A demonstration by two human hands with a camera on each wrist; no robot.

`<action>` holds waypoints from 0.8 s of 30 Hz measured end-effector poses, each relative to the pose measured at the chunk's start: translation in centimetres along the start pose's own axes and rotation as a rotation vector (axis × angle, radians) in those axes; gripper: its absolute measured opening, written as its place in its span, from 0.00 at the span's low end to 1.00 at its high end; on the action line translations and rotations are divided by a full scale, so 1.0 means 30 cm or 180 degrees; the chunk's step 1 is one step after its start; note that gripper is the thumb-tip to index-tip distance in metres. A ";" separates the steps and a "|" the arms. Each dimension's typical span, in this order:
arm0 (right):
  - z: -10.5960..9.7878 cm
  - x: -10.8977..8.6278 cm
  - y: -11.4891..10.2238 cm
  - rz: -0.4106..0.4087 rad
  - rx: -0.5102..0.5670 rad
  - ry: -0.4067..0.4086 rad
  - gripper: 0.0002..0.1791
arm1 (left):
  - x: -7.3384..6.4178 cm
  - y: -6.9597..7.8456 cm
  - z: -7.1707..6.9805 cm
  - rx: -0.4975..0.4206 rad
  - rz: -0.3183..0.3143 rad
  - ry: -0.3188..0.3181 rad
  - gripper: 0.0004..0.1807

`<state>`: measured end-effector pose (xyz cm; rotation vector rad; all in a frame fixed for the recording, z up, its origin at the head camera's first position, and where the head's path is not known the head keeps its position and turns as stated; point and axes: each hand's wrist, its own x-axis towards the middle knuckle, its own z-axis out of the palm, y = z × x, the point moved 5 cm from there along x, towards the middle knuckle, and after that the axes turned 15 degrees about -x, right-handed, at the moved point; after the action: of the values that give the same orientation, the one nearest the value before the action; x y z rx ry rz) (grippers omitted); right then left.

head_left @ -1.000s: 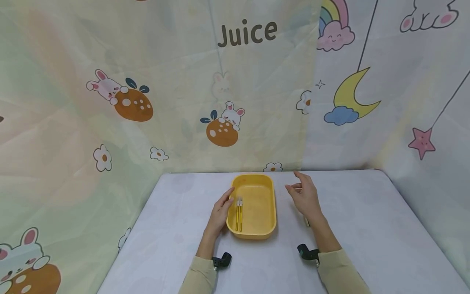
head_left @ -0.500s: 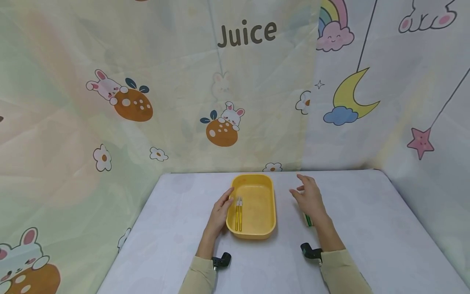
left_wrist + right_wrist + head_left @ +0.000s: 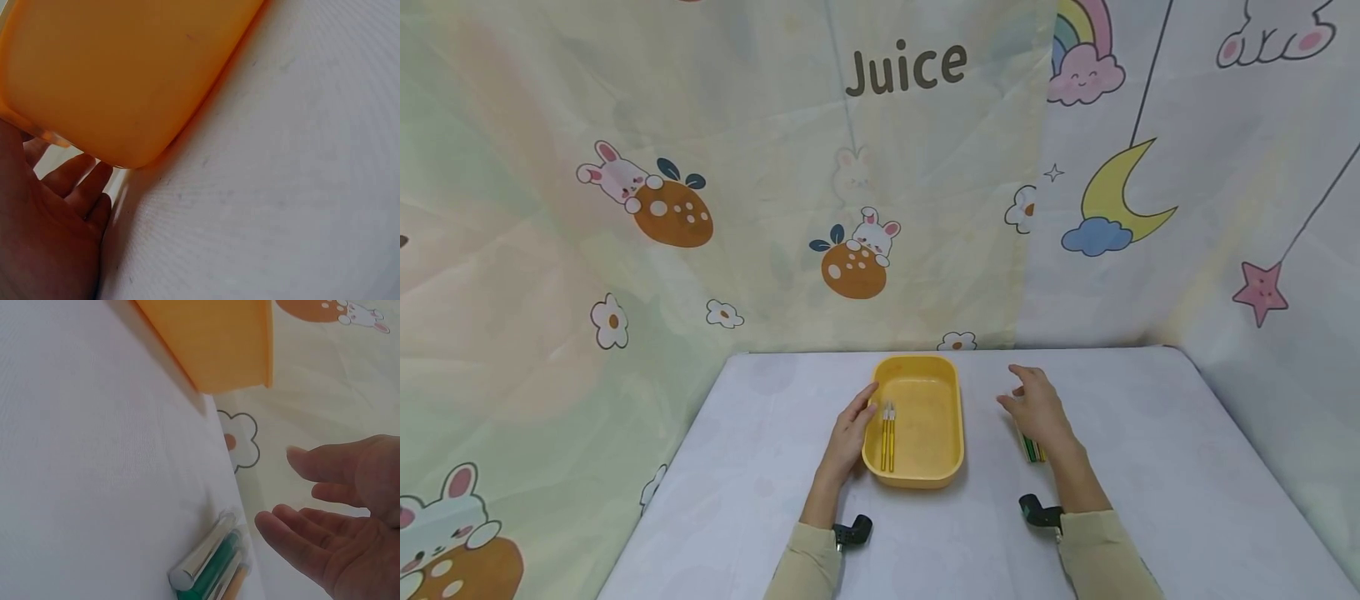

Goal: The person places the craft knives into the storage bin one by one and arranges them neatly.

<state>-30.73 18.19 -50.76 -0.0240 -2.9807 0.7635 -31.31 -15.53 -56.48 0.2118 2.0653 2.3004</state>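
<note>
White tabletop [image 3: 790, 400], yellow tray [image 3: 928, 429], between hands [image 3: 846, 435] [image 3: 1040, 413] (bare)

Wht tbl [image 3: 925, 542], cartoon-print bkgd cloth [image 3: 760, 108]

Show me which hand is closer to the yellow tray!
Left. The left hand touches the left side of the yellow tray; the right hand is off to its right, not touching it.

Yel. tray [image 3: 928, 429], one pen [image 3: 214, 565] prob. grn.
</note>
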 end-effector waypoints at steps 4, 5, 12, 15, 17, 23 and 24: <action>0.001 0.004 0.016 -0.0005 -0.0012 -0.0048 0.37 | -0.001 0.002 0.002 0.0005 0.0012 -0.0010 0.24; 0.001 0.005 0.020 -0.0008 -0.0010 -0.0058 0.37 | -0.002 0.003 0.002 0.0007 0.0017 -0.0014 0.24; -0.003 0.004 0.044 -0.0184 0.0047 -0.0056 0.35 | -0.001 -0.001 0.003 -0.0004 0.0027 -0.0033 0.24; -0.003 0.002 0.049 -0.0218 0.0039 -0.0093 0.33 | -0.001 -0.001 0.003 -0.0001 0.0029 -0.0031 0.24; -0.001 0.001 0.050 -0.0214 0.0025 -0.0138 0.31 | -0.002 0.000 0.003 0.0009 0.0026 -0.0023 0.24; 0.007 -0.003 0.040 -0.0181 -0.0006 -0.0285 0.29 | -0.003 0.000 0.003 0.0031 0.0034 0.0002 0.24; 0.009 -0.004 0.040 -0.0165 -0.0012 -0.0311 0.29 | -0.002 -0.001 0.003 0.0038 0.0037 0.0001 0.24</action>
<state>-30.64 19.11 -51.58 0.0926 -3.0610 0.7753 -31.23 -15.45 -56.51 0.2244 2.0841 2.2953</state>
